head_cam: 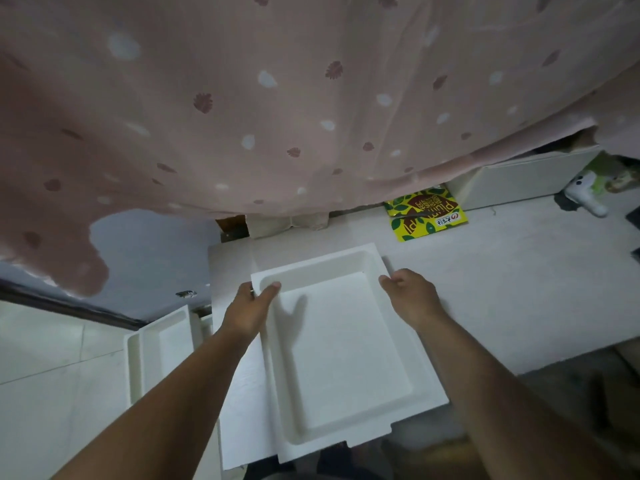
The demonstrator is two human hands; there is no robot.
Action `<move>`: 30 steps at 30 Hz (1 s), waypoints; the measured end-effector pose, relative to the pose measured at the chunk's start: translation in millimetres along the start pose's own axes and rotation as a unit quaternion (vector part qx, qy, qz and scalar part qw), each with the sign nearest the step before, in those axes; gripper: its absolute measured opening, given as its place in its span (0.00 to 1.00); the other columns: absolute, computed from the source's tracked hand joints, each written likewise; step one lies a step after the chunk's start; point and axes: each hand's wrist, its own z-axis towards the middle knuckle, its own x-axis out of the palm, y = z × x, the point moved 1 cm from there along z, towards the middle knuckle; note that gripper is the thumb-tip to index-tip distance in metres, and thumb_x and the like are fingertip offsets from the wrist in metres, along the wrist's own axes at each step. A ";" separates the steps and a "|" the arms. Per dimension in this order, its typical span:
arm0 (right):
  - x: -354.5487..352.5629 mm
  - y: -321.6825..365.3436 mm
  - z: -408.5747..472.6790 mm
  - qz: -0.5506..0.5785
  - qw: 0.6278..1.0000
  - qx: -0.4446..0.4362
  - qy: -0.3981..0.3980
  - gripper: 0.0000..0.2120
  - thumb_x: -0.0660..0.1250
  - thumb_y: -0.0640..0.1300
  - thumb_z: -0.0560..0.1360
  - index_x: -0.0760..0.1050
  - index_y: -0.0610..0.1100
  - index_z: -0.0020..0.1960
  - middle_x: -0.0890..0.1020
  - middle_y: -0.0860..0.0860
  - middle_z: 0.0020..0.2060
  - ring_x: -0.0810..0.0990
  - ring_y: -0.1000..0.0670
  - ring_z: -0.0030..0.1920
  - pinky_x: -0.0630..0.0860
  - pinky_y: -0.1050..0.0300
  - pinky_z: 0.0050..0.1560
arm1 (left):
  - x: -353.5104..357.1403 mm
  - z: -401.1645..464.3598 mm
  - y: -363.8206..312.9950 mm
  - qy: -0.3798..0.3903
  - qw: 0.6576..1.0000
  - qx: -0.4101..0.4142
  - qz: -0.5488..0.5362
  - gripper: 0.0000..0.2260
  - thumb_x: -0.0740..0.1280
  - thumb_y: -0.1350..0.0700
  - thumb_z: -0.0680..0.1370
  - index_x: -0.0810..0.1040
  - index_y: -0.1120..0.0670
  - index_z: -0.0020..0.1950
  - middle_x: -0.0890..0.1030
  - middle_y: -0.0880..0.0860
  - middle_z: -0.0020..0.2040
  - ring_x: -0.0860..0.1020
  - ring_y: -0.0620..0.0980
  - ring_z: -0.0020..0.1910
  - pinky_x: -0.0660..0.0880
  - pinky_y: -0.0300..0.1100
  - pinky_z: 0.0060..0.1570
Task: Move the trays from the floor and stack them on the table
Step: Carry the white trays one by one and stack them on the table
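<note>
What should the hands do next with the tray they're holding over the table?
Probably slide the tray further onto the table before letting go: both the left hand and right hand grip its far corners, and its near edge overhangs the table's front.

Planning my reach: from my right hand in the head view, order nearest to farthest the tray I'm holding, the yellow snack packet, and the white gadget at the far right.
1. Tray: right hand on its edge.
2. Yellow snack packet: beyond, table's back.
3. White gadget: far right.
</note>
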 end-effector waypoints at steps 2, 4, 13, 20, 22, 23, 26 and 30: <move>12.4 1.9 10.6 -0.003 1.000 0.009 -0.003 0.15 0.62 0.54 0.79 0.73 0.42 0.46 0.80 0.45 0.44 0.78 0.39 0.53 0.68 0.53 0.45 | 6.5 15.5 2.6 0.002 1.000 -0.001 -0.014 0.18 0.66 0.42 0.77 0.71 0.51 0.61 0.78 0.54 0.55 0.78 0.56 0.53 0.76 0.52 0.53; 16.3 -1.8 11.5 0.004 1.000 0.016 -0.019 0.15 0.61 0.53 0.80 0.73 0.40 0.49 0.82 0.40 0.48 0.78 0.37 0.54 0.71 0.50 0.49 | 8.7 21.4 2.7 -0.005 1.000 0.001 -0.021 0.13 0.66 0.49 0.78 0.71 0.54 0.59 0.78 0.59 0.55 0.79 0.58 0.52 0.77 0.54 0.52; 24.1 0.3 9.7 0.000 0.999 0.033 -0.015 0.17 0.55 0.53 0.83 0.69 0.39 0.57 0.80 0.36 0.55 0.77 0.35 0.56 0.64 0.51 0.46 | 11.9 37.9 4.6 -0.065 0.985 0.062 0.145 0.14 0.58 0.49 0.80 0.69 0.60 0.49 0.77 0.58 0.39 0.78 0.60 0.35 0.75 0.45 0.31; 29.6 1.1 10.2 -0.074 0.997 0.001 -0.016 0.17 0.50 0.52 0.84 0.67 0.40 0.63 0.80 0.36 0.57 0.78 0.34 0.58 0.67 0.49 0.48 | 18.8 43.8 5.6 -0.102 0.976 0.076 0.178 0.13 0.57 0.49 0.82 0.69 0.60 0.48 0.74 0.56 0.37 0.74 0.57 0.36 0.68 0.45 0.33; 31.3 1.4 11.6 -0.082 0.996 -0.006 -0.016 0.16 0.50 0.51 0.84 0.67 0.41 0.62 0.80 0.36 0.56 0.78 0.34 0.57 0.69 0.49 0.49 | 20.1 42.9 6.5 -0.110 0.975 0.075 0.179 0.13 0.56 0.50 0.82 0.69 0.59 0.49 0.74 0.56 0.38 0.73 0.57 0.36 0.67 0.45 0.33; 31.8 1.0 11.7 -0.081 0.997 -0.007 -0.016 0.16 0.50 0.51 0.84 0.67 0.41 0.63 0.80 0.37 0.56 0.78 0.34 0.57 0.70 0.48 0.49 | 20.7 41.7 6.8 -0.111 0.975 0.078 0.179 0.13 0.56 0.50 0.82 0.68 0.60 0.49 0.74 0.56 0.38 0.73 0.57 0.37 0.66 0.45 0.33; 30.2 2.1 10.5 -0.074 0.997 0.004 -0.004 0.17 0.50 0.52 0.84 0.66 0.41 0.64 0.79 0.36 0.57 0.77 0.34 0.58 0.73 0.46 0.54 | 21.6 37.4 5.0 -0.108 0.974 0.080 0.184 0.13 0.55 0.49 0.82 0.68 0.60 0.50 0.75 0.57 0.40 0.75 0.59 0.39 0.67 0.46 0.34; 19.5 10.7 4.3 -0.051 0.997 0.039 0.037 0.23 0.50 0.56 0.84 0.66 0.42 0.70 0.77 0.37 0.64 0.74 0.35 0.65 0.70 0.45 0.61 | 12.5 30.0 -5.1 -0.052 0.981 0.041 0.183 0.20 0.59 0.45 0.81 0.66 0.57 0.67 0.79 0.61 0.57 0.78 0.60 0.48 0.78 0.49 0.43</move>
